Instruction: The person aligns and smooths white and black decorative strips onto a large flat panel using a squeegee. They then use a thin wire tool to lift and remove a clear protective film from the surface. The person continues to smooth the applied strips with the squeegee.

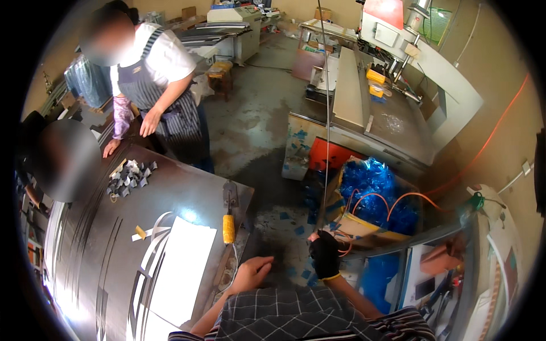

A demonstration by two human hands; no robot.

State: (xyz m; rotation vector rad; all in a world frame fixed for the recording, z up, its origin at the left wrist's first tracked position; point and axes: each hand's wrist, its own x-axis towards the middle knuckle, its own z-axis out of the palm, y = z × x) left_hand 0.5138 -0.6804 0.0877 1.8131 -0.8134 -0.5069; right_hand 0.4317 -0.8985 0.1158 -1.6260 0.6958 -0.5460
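Note:
My left hand (251, 274) is bare and held near the right edge of the work table, its fingers loosely stretched to the right with nothing visible in them. My right hand (326, 256) wears a black glove with a yellow cuff. Its fingers close round the lower end of a long thin strip (327, 113), which rises almost straight up past the top of the view. On the table, a white sheet (185, 267) lies beside several narrow curled strips (149, 256). A yellow-handled tool (228, 228) rests at the table's right edge.
Across the table (165, 196) stands a person in a striped apron (170, 122); another person (68, 159) is at the left. Small grey scraps (131, 177) lie piled there. Right of me are a box of blue film (369, 182), an orange hose (412, 194) and a large machine (398, 122).

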